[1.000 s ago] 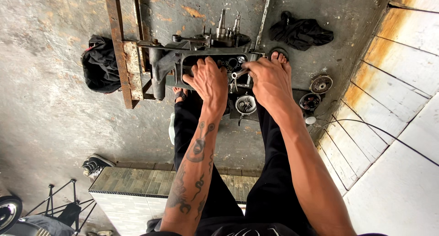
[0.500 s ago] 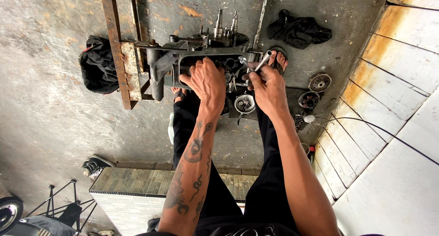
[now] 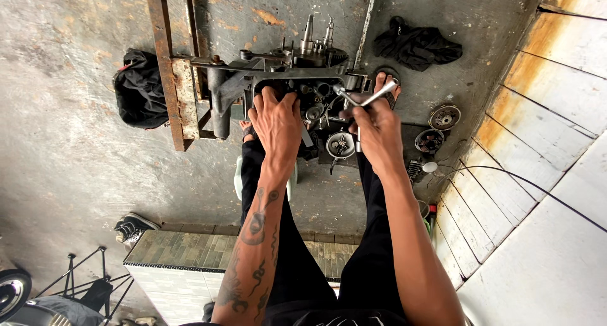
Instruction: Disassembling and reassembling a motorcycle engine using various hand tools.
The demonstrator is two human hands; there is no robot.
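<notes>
1. Grey, stained concrete floor (image 3: 76, 142) fills the head view, with a pale tiled wall (image 3: 556, 193) running along the right side and a low tiled step (image 3: 190, 250) close under the person's legs.
2. On the floor ahead of the legs sits a dark engine case (image 3: 284, 79), lying open side up against a rusty metal frame (image 3: 167, 67).
3. The left hand (image 3: 276, 125) lies flat on the near edge of the engine case, fingers spread and pressing down, closed around nothing.
4. The right hand (image 3: 374, 131) is curled tight around a shiny T-handle wrench (image 3: 363, 101); the crossbar sticks out above the knuckles and its tip points into the open case, just right of the left hand.
5. Just below the two hands a round metal part (image 3: 340, 144) lies on the floor, touching neither hand as far as I can tell.
6. Two more round parts (image 3: 444, 117) rest well to the right, near the wall.
7. One black rag (image 3: 140, 89) lies left of the frame, another black rag (image 3: 415, 46) beyond the case to the right.
8. A bare foot (image 3: 381, 86) shows just behind the wrench.
</notes>
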